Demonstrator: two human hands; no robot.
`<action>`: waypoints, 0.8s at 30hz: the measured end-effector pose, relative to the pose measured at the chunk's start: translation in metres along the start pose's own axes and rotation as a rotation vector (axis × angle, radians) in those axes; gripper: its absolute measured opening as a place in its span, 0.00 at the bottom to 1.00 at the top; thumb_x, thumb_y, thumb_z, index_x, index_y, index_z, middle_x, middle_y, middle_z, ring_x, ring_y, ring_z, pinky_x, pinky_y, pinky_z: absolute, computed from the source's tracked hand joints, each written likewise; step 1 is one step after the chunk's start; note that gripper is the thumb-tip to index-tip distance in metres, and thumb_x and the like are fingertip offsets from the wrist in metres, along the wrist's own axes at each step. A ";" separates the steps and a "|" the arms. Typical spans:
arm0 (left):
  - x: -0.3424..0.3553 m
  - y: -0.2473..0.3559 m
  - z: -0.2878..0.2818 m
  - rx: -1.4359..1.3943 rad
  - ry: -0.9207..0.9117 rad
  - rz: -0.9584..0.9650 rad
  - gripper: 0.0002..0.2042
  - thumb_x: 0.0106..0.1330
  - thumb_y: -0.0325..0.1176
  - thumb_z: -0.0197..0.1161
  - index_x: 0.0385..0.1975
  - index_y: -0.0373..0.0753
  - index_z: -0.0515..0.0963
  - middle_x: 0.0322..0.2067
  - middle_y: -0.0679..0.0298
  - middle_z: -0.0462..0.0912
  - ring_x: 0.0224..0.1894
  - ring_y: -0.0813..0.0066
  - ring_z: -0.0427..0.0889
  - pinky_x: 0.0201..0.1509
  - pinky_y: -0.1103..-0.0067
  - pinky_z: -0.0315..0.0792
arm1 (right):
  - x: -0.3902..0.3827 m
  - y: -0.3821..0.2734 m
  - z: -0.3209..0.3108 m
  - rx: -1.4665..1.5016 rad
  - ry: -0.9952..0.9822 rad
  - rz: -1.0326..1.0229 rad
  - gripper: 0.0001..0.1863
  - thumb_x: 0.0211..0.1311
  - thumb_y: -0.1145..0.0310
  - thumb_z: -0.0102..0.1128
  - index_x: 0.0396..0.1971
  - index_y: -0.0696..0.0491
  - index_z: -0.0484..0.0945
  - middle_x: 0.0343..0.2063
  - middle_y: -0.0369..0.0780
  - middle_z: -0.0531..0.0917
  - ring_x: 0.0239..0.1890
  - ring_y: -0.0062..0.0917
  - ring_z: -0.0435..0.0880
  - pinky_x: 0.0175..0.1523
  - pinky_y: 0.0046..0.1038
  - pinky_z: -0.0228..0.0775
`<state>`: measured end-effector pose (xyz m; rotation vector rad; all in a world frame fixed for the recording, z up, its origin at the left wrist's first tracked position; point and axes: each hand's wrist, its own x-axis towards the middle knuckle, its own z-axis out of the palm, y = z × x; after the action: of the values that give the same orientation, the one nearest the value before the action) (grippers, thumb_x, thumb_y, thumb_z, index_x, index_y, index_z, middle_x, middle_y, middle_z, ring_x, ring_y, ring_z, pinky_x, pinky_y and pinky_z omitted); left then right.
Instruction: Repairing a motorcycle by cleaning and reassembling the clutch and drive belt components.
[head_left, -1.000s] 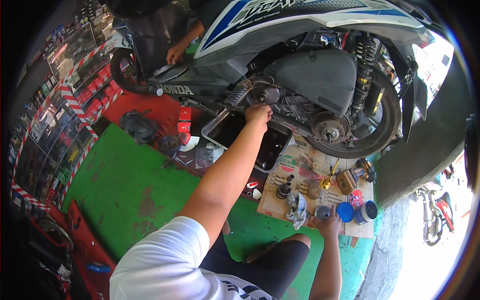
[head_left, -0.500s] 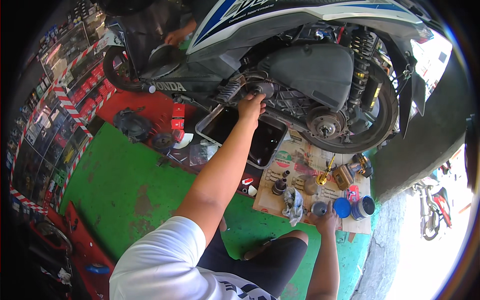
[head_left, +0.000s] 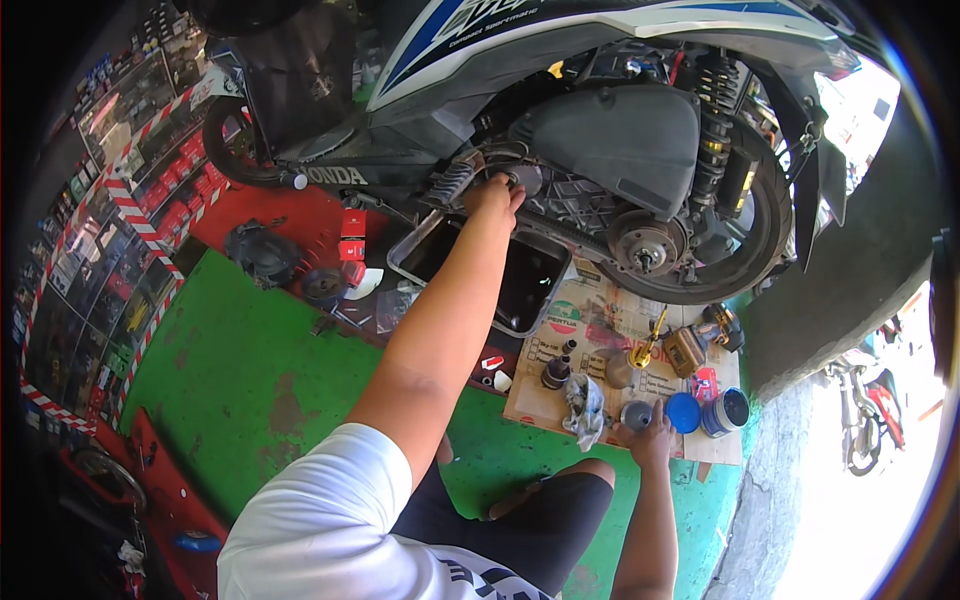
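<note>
My left hand (head_left: pixel 497 200) reaches to a round metal pulley (head_left: pixel 525 178) in the opened side of the scooter (head_left: pixel 610 155), fingers closed at its hub on something I cannot make out. Just below sits a metal tray (head_left: pixel 540 315) of dark liquid. My right hand (head_left: pixel 645 436) rests on cardboard (head_left: pixel 545 400), fingers curled at a small grey cup (head_left: pixel 637 414). Around it lie a crumpled rag (head_left: pixel 583 410), a blue lid (head_left: pixel 683 412) and an open tub (head_left: pixel 726 414).
A cordless power tool (head_left: pixel 689 352), yellow tool (head_left: pixel 643 350) and dark socket (head_left: pixel 556 370) share the cardboard. Black parts (head_left: pixel 260 256) and red boxes (head_left: pixel 352 233) lie left on the bench. A striped display cabinet (head_left: pixel 115 270) stands left; a concrete pillar (head_left: pixel 830 310) is right.
My left hand has shifted slightly up and left along with the whole view, staying at the pulley. A co-worker's hand, earlier visible at upper left, is out of sight now.
</note>
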<state>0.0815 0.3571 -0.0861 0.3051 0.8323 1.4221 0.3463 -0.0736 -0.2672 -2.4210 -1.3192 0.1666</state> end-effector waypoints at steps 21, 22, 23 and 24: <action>-0.114 0.040 -0.016 0.270 -0.302 -0.014 0.14 0.72 0.34 0.61 0.51 0.31 0.77 0.39 0.56 0.82 0.36 0.64 0.85 0.45 0.72 0.83 | -0.021 -0.070 -0.049 0.244 0.439 -0.178 0.64 0.39 0.58 0.85 0.74 0.62 0.54 0.56 0.56 0.77 0.55 0.52 0.75 0.65 0.46 0.64; -0.120 0.040 -0.026 0.301 -0.335 -0.035 0.15 0.72 0.35 0.60 0.51 0.31 0.77 0.39 0.56 0.83 0.36 0.65 0.85 0.45 0.73 0.83 | -0.019 -0.088 -0.064 0.292 0.467 -0.215 0.65 0.38 0.59 0.86 0.75 0.62 0.53 0.57 0.56 0.76 0.56 0.51 0.74 0.65 0.46 0.64; -0.136 0.032 -0.035 0.330 -0.369 -0.052 0.15 0.72 0.36 0.60 0.51 0.32 0.77 0.39 0.57 0.83 0.36 0.66 0.85 0.45 0.74 0.82 | -0.021 -0.106 -0.083 0.322 0.477 -0.241 0.67 0.38 0.60 0.86 0.76 0.61 0.50 0.60 0.55 0.75 0.56 0.50 0.75 0.65 0.45 0.65; -0.156 0.026 -0.049 0.356 -0.402 -0.065 0.15 0.73 0.36 0.60 0.52 0.32 0.77 0.39 0.57 0.83 0.36 0.67 0.85 0.44 0.74 0.82 | -0.026 -0.117 -0.093 0.336 0.508 -0.246 0.68 0.38 0.60 0.86 0.76 0.61 0.48 0.60 0.54 0.75 0.57 0.51 0.74 0.65 0.45 0.66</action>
<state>0.0401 0.2001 -0.0525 0.8002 0.7493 1.0953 0.2655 -0.0630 -0.1388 -1.8385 -1.2172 -0.2575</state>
